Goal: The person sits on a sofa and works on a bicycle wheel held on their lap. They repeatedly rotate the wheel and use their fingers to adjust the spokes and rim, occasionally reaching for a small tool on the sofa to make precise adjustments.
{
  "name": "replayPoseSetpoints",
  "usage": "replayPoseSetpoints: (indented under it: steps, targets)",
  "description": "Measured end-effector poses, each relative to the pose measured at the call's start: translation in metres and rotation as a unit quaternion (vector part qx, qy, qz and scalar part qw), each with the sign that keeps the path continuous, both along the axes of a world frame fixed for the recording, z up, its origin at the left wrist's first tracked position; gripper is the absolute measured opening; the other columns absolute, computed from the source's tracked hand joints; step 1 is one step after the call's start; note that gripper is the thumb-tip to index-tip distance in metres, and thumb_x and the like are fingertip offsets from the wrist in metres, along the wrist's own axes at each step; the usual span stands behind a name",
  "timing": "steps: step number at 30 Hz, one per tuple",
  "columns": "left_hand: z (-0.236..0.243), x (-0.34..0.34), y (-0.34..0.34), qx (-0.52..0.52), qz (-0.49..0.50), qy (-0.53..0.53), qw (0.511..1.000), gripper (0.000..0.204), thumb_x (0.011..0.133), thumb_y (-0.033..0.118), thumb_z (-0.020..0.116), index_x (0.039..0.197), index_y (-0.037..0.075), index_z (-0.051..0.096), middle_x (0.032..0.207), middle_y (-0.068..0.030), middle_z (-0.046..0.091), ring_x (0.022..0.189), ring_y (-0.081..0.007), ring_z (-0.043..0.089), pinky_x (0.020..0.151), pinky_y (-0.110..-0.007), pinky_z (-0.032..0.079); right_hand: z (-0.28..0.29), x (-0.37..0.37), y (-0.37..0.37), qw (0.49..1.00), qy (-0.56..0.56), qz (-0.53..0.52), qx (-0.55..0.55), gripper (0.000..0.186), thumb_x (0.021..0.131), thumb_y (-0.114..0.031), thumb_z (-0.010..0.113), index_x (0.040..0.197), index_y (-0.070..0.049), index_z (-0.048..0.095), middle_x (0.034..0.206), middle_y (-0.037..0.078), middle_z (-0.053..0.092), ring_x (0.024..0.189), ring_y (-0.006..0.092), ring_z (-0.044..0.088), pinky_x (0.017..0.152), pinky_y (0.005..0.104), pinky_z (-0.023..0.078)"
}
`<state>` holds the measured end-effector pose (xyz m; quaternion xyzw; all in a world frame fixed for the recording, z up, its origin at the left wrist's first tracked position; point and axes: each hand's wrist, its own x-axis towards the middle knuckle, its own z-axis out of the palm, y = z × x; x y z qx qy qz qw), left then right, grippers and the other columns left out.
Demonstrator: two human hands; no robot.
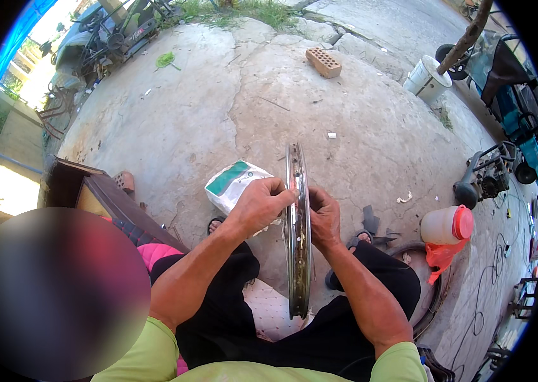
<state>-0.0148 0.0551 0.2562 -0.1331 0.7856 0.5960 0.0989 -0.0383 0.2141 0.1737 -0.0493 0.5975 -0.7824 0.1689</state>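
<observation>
A metal wheel rim [298,267] stands upright, edge-on, between my knees, with a row of small holes along its channel. My left hand [259,205] is closed at the rim's left side, thumb and forefinger pressed at the channel. Whether a small part is pinched there is too small to tell. On the other side, my right hand [324,219] curls round the rim's edge, its fingertips partly hidden. Just beyond my left hand lies a white bag with a green patch [230,179].
A perforated brick [323,63] lies on the concrete ahead. To the right are a red-lidded plastic jar [440,225], a black tyre [435,299], a small machine [488,175] and a white bucket [426,79]. A brown wooden box [106,197] stands left, beside a blurred patch.
</observation>
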Motion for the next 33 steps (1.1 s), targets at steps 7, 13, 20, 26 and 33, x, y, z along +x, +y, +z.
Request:
replayPoseSetpoints:
  steps: [7,13,20,26,33]
  targets:
    - [-0.001,-0.001,0.001,-0.014,-0.008,0.014,1.000,0.035,0.090,0.028,0.069,0.070,0.002,0.059,0.064,0.0041,0.048,0.059,-0.0050,0.041,0.051,-0.027,0.032,-0.003,-0.001,0.004,1.000,0.016,0.010,0.014,0.021,0.092,-0.011,0.070,0.109,0.002,0.065,0.092,0.006,0.070,0.079,0.0096,0.064,0.069,0.0255,0.054]
    - [0.001,-0.001,-0.003,0.003,-0.002,0.004,1.000,0.034,0.090,0.027,0.069,0.070,0.002,0.059,0.064,0.0038,0.049,0.060,-0.0050,0.041,0.051,-0.027,0.032,0.001,0.002,-0.001,1.000,0.017,0.002,0.004,0.018,0.093,-0.011,0.070,0.105,0.001,0.065,0.090,0.005,0.069,0.077,0.0101,0.064,0.069,0.0261,0.054]
    - [0.001,-0.002,-0.002,-0.002,-0.001,0.014,1.000,0.034,0.090,0.027,0.069,0.071,0.002,0.059,0.065,0.0032,0.051,0.060,-0.0054,0.042,0.051,-0.027,0.033,0.000,0.004,0.002,1.000,0.010,0.019,-0.005,0.019,0.093,-0.013,0.071,0.105,0.001,0.066,0.091,0.005,0.070,0.076,0.0091,0.063,0.067,0.0253,0.053]
    - [-0.011,-0.004,-0.009,0.022,0.009,0.021,0.999,0.033,0.094,0.030,0.067,0.076,0.003,0.062,0.065,0.0044,0.049,0.056,-0.0037,0.040,0.048,-0.024,0.031,0.002,0.004,0.000,0.999,0.002,0.032,0.007,0.022,0.095,-0.016,0.069,0.107,0.002,0.067,0.092,0.005,0.070,0.077,0.0078,0.062,0.067,0.0248,0.053]
    - [0.003,-0.004,-0.022,0.268,0.037,-0.054,0.961,0.031,0.099,0.024,0.059,0.092,-0.005,0.069,0.068,-0.0014,0.061,0.063,-0.0115,0.056,0.058,-0.027,0.045,0.005,0.005,-0.002,0.999,0.026,0.030,0.033,0.024,0.097,-0.018,0.067,0.109,0.002,0.067,0.091,0.004,0.069,0.078,0.0081,0.063,0.070,0.0254,0.053]
